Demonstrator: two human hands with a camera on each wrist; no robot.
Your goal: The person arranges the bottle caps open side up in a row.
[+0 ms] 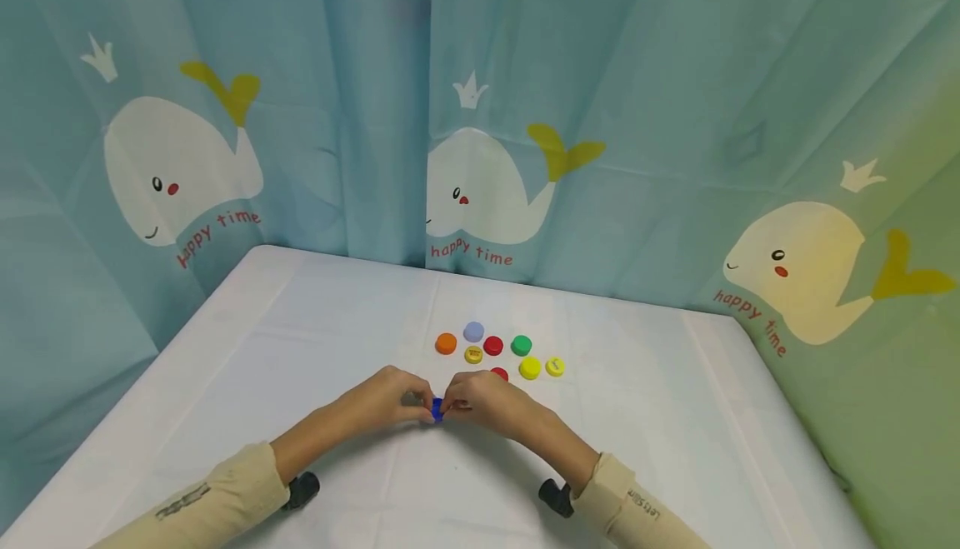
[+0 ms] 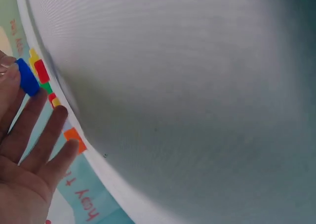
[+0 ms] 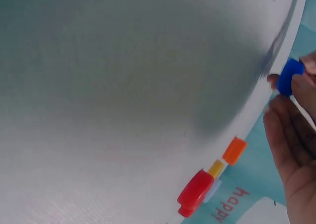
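A small blue bottle cap [image 1: 437, 410] is held between both hands over the near middle of the table. My left hand [image 1: 390, 397] pinches its left side with thumb and fingertips. From the other side my right hand [image 1: 483, 399] grips it, the thumb lying against the cap's face in the right wrist view. In the left wrist view the blue cap [image 2: 28, 77] stands on edge at the fingertips, while the other fingers of the left hand [image 2: 29, 159] spread loosely. Just beyond the right hand lies a red cap [image 1: 498, 375], partly hidden by it.
Beyond the hands lie more caps on the white table [image 1: 300, 349]: orange [image 1: 446, 344], lilac [image 1: 473, 331], gold [image 1: 473, 354], red [image 1: 492, 346], green [image 1: 521, 345] and two yellow ones, one plain [image 1: 530, 367], one printed [image 1: 555, 366]. A whale-print curtain [image 1: 360, 116] hangs behind.
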